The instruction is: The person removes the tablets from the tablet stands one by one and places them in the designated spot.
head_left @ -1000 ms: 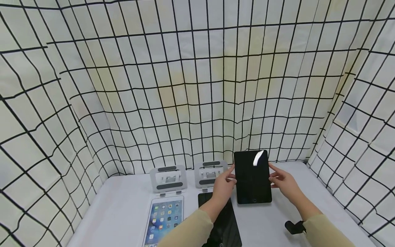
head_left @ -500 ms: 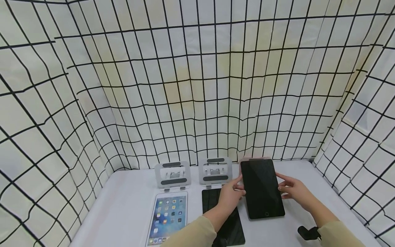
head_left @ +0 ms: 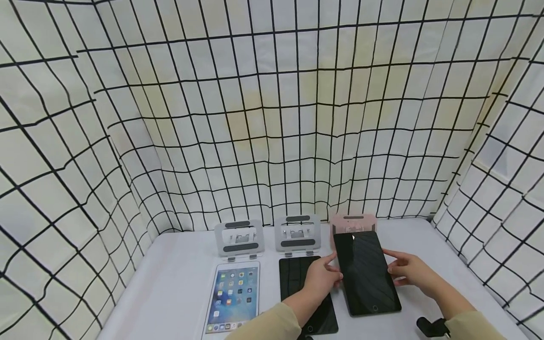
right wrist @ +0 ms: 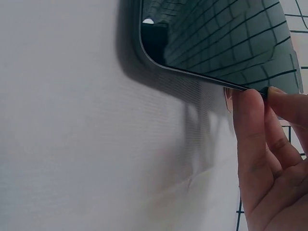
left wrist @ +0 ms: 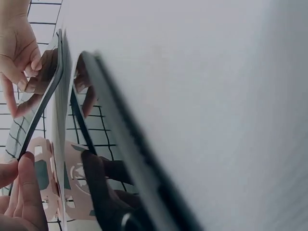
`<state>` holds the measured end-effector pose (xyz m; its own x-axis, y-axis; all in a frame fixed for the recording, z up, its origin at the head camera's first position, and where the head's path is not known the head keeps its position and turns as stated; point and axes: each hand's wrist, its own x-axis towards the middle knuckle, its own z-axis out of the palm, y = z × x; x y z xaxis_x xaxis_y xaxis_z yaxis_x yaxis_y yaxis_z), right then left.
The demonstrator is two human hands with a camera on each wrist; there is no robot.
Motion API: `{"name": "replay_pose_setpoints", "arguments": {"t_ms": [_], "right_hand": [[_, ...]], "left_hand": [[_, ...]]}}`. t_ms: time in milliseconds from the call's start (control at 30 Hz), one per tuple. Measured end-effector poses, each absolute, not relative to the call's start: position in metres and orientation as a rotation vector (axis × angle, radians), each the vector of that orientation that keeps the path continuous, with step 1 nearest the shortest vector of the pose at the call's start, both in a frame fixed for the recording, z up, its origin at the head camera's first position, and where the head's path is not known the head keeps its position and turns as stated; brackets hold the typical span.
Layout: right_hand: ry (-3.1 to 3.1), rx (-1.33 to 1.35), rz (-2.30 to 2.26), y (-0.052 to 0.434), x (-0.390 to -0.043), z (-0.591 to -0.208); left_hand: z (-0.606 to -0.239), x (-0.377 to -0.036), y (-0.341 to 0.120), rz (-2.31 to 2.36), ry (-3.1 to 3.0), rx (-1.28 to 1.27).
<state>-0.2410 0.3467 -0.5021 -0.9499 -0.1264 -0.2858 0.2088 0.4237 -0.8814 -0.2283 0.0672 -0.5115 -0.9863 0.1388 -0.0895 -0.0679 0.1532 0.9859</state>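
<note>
Head view: dark tablet (head_left: 366, 273), lower right of centre, long axis running up-frame, home button nearest the viewer, screen black and glossy. Left hand (head_left: 324, 279) and right hand (head_left: 409, 270) pinch its side edges.

Left wrist view: tablet (left wrist: 37, 94) seen edge-on, upper left.

Right wrist view: fingertips (right wrist: 252, 103) pinch the tablet's (right wrist: 221, 41) edge, its glass mirroring grid lines.

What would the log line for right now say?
left hand: holds dark tablet left edge | right hand: holds right edge | tablet: tilted, before pink stand | table: two more tablets flat
</note>
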Motion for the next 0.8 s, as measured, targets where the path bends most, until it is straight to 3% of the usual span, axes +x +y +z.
{"name": "replay_pose_setpoints", "arguments": {"t_ms": [267,600,800], "right_hand": [[2.343,0.063,-1.502,0.349,-0.233,-0.506],[2.225,0.009,-1.524,0.364,-0.222,-0.512],[2.192,0.013,-1.518,0.368,-0.217,-0.514]], "left_hand": [[-0.511,-0.221,0.063,1.909,2.22,0.131],[-0.511,-0.219,0.076,1.663,2.253,-0.079],[-0.511,-0.216,0.08,1.554,2.281,-0.042]]}}
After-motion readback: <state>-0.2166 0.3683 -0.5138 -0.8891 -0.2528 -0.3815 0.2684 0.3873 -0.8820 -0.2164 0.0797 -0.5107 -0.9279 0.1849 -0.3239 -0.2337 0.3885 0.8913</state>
